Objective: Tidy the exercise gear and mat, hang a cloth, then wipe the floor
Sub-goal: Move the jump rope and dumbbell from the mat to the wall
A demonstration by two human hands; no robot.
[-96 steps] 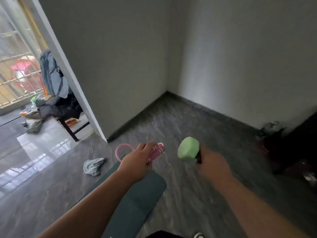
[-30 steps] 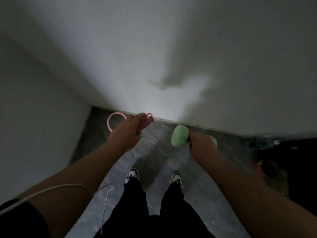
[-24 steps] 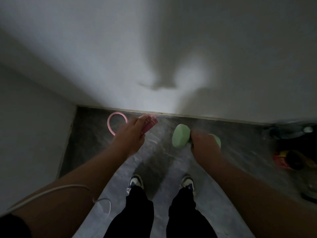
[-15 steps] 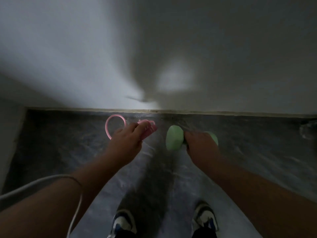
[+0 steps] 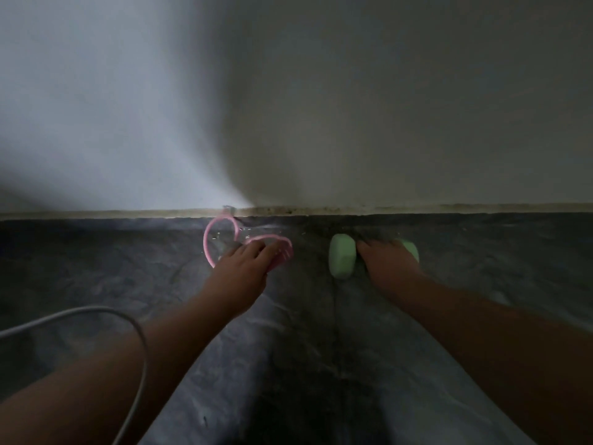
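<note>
My left hand [image 5: 245,268] grips a pink skipping rope [image 5: 221,239] by its handles, low over the dark floor close to the wall. One pink loop of the rope curls up beside the skirting. My right hand [image 5: 386,263] is wrapped round the bar of a light green dumbbell [image 5: 342,260], which sits on or just above the floor near the wall. The dumbbell's left head is in full view and its right head peeks out behind my fingers.
A pale wall [image 5: 321,107] fills the upper half, meeting the dark marbled floor [image 5: 305,332] at a skirting line [image 5: 417,208]. A white cable [image 5: 138,342] loops over my left forearm.
Both hands have gone down toward the floor by the wall, carrying the rope and the dumbbell. The view has dropped lower and my shoes have left the frame.
</note>
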